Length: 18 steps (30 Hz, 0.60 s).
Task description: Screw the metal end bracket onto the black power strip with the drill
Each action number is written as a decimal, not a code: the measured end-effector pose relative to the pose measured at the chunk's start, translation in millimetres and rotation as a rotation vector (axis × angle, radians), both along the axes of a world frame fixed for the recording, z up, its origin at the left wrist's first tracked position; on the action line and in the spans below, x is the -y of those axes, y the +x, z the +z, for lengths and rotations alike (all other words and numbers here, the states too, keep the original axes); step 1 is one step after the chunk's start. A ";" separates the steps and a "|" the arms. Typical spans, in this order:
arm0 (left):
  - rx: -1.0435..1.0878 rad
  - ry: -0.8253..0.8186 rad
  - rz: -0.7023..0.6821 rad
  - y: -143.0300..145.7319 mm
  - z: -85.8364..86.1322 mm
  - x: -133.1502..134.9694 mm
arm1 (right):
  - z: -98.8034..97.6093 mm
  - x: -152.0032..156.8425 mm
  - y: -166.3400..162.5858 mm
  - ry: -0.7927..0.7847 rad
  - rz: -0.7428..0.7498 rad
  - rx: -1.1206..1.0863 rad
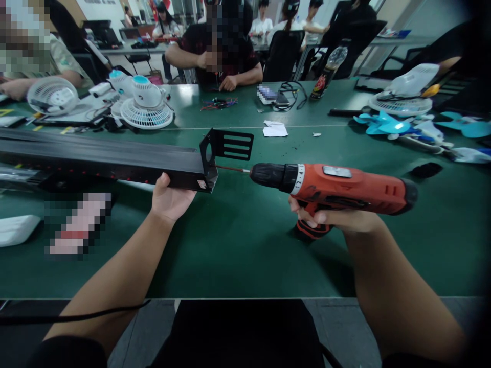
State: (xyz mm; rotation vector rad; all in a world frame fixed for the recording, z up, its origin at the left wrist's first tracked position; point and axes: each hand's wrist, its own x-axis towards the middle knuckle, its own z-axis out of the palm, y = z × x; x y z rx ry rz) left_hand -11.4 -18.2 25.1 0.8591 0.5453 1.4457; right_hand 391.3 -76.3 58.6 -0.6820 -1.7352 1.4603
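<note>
My right hand (326, 217) is wrapped round the handle of an orange and black cordless drill (345, 186), which lies level and points left. The long thin bit (232, 168) in its chuck reaches the end of a long black rail (161, 158). A slotted black bracket (232, 144) stands at that end; the exact spot where the tip meets it is too small to tell. My left hand (172, 197) grips the rail from below near the same end, thumb on its front side. The rail's far left end runs out of view.
White fan parts (148, 105) lie at the back left, blue fan blades (383, 122) at the right. A bottle (328, 74), cables (291, 97) and a scrap of paper (275, 129) are on the green table (249, 255). A blurred pink object (82, 222) lies front left. People sit opposite.
</note>
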 end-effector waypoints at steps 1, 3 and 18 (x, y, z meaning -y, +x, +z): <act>0.001 0.001 0.000 0.2 0.3 0.2 | 1.3 0.2 -1.0 0.001 0.000 -0.008; 0.004 -0.001 0.001 0.4 0.4 0.7 | 3.8 0.5 -2.7 -0.002 0.024 -0.023; -0.019 0.007 0.001 -1.4 -2.9 -0.4 | 3.7 1.0 -1.8 0.009 0.043 -0.012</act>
